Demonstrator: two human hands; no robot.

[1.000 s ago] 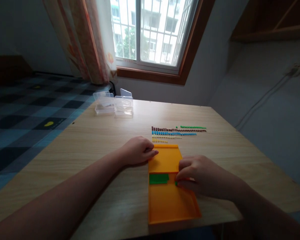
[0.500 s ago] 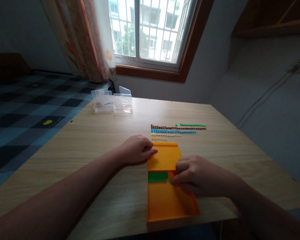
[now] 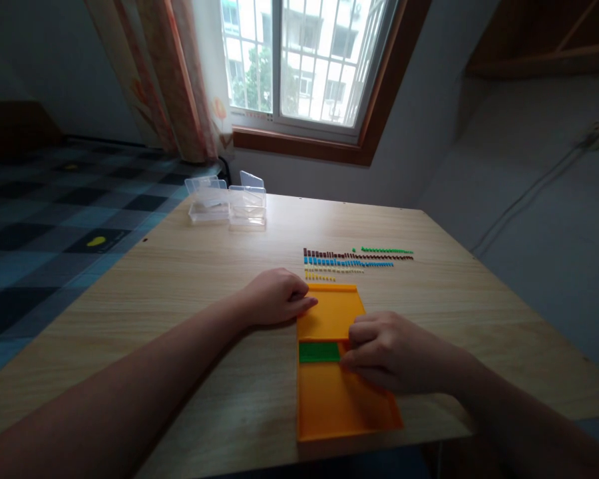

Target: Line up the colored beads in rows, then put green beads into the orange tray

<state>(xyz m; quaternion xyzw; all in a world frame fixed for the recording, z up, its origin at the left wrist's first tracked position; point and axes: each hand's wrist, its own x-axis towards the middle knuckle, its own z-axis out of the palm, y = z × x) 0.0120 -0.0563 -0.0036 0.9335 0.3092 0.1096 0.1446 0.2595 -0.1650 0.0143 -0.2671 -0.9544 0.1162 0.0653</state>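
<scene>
An orange plastic case (image 3: 349, 406) lies opened flat at the front edge of the table, its lid half away from me. Several green blocks (image 3: 319, 352) form a flat strip along the upper left of its near half. My right hand (image 3: 384, 349) reaches over the case's right side, thumb and finger pinched at the strip's right end; the small green block there is mostly hidden by the fingertips. At the lid's left edge, my left hand (image 3: 279, 296) is closed on the rim of the orange case, thumb over the inside.
Beyond the case, small pieces lie in rows: green (image 3: 387, 251), brown (image 3: 357, 256), blue (image 3: 347, 263), pale and yellow (image 3: 319, 277). Clear plastic boxes (image 3: 247, 209) with raised lids stand at the back left of the wooden table (image 3: 204, 266).
My right fingertips brought the small green block left against the green strip, closing the gap. My left hand keeps its place on the case. The view shifted slightly.
</scene>
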